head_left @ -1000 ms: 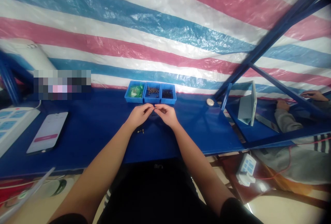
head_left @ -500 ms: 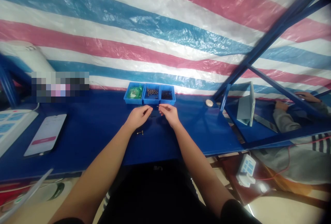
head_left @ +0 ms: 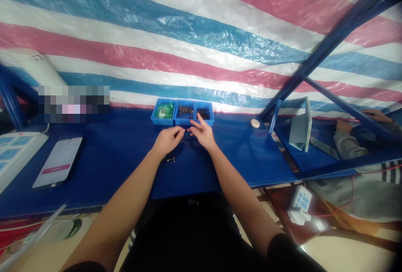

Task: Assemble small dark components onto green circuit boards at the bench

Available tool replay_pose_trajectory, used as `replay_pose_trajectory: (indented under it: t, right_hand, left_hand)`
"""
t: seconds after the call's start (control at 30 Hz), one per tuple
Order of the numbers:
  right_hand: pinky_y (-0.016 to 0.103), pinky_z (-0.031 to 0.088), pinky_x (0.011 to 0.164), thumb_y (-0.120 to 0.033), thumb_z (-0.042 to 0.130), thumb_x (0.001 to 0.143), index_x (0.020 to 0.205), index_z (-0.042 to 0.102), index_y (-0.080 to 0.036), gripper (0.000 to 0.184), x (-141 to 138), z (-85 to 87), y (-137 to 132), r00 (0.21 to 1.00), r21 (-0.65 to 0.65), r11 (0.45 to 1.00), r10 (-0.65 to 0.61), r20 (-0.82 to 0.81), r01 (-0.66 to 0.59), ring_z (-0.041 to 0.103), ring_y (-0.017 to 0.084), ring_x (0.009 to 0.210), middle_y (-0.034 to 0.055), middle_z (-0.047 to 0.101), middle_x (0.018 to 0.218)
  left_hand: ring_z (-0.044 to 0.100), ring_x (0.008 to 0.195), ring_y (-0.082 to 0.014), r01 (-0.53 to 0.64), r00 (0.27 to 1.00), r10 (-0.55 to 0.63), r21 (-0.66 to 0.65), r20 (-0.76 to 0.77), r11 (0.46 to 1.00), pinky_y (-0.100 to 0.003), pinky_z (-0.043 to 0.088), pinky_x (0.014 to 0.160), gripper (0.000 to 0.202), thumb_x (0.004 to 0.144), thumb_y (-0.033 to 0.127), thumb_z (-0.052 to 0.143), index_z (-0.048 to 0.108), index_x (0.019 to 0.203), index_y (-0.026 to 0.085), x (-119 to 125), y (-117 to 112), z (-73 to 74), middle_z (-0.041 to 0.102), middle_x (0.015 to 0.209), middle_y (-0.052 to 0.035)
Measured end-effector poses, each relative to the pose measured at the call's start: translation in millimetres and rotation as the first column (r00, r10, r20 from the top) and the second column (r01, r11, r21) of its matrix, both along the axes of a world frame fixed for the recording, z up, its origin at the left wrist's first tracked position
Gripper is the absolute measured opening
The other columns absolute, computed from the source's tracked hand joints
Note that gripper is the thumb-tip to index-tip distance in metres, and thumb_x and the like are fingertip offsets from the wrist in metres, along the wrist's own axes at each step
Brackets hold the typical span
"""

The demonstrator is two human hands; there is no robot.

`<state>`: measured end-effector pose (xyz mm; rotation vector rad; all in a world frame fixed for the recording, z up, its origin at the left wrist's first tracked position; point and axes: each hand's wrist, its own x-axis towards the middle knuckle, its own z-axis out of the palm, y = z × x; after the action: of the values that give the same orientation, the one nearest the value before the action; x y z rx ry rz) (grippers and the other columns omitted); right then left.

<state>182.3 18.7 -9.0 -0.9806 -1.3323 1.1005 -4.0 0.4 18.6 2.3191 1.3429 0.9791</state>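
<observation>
Figure, seen from my remote station: the left hand (head_left: 168, 140) is pinched, its hold unclear; the open right hand (head_left: 202, 133) is nearer the blue bin (head_left: 204, 114) of dark parts. A small metal fitting (head_left: 171, 160) lies crosswise on the blue counter (head_left: 251, 159), just below the left hand.

Three small bins (head_left: 182, 112) stand in a row at the back of the table (head_left: 119, 159), against a tarpaulin (head_left: 201, 42).
In front of the bins are the left hand (head_left: 168, 140) and the right hand (head_left: 202, 134), with small metal fittings (head_left: 171, 160) nearer still. Left of the bins lie a smartphone (head_left: 57, 162) and, beyond it, a power strip (head_left: 15, 150); right of them sit a round disc (head_left: 255, 123) and, beyond it, an upright folded case (head_left: 300, 125).
</observation>
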Motion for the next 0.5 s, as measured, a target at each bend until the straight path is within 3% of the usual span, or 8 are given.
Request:
replay_pose_trajectory:
  t: [0.1,0.27,0.37,0.5]
  right_hand:
    - [0.032,0.055,0.077,-0.037,0.063,0.083,0.108,0.071,-0.022,0.031,14,1.4,-7,0.965,0.082,0.996,-0.044,0.259,0.023,0.068,0.016,0.077,0.0042,0.075,0.092]
    - [0.034,0.048,0.082,-0.031,0.074,0.075,0.095,0.076,-0.024,0.022,23,5.6,-17,0.777,0.161,0.962,0.074,0.625,-0.221,0.063,0.018,0.081,0.0034,0.073,0.091]
    - [0.037,0.045,0.085,-0.027,0.075,0.075,0.093,0.077,-0.024,0.019,18,3.4,-17,0.714,0.211,0.953,0.007,0.700,-0.216,0.059,0.019,0.083,0.0048,0.071,0.089]
    - [0.036,0.044,0.085,-0.019,0.068,0.080,0.084,0.076,-0.023,0.010,12,-1.4,-16,0.704,0.244,0.954,-0.053,0.708,-0.174,0.058,0.019,0.083,0.0051,0.068,0.087]
  left_hand:
    - [0.059,0.065,-0.0150,-0.012,1.000,0.012,0.001,0.007,1.000,-0.025,0.042,0.062,0.037,0.096,0.045,0.040,0.066,0.088,0.021,0,1,-0.2,0.068,0.074,-0.0013]
    - [0.060,0.067,-0.0157,-0.031,0.999,0.031,-0.005,0.016,1.000,-0.025,0.042,0.063,0.033,0.095,0.044,0.042,0.066,0.086,0.022,0,1,-1.4,0.068,0.075,-0.0013]
    - [0.060,0.067,-0.0158,-0.035,0.999,0.035,-0.008,0.021,0.999,-0.025,0.042,0.063,0.033,0.095,0.043,0.043,0.066,0.086,0.021,0,1,-1.5,0.068,0.074,-0.0014]
    - [0.060,0.066,-0.0156,-0.032,0.999,0.033,-0.015,0.019,0.999,-0.025,0.041,0.063,0.033,0.095,0.043,0.043,0.066,0.086,0.021,0,1,-1.0,0.068,0.074,-0.0011]
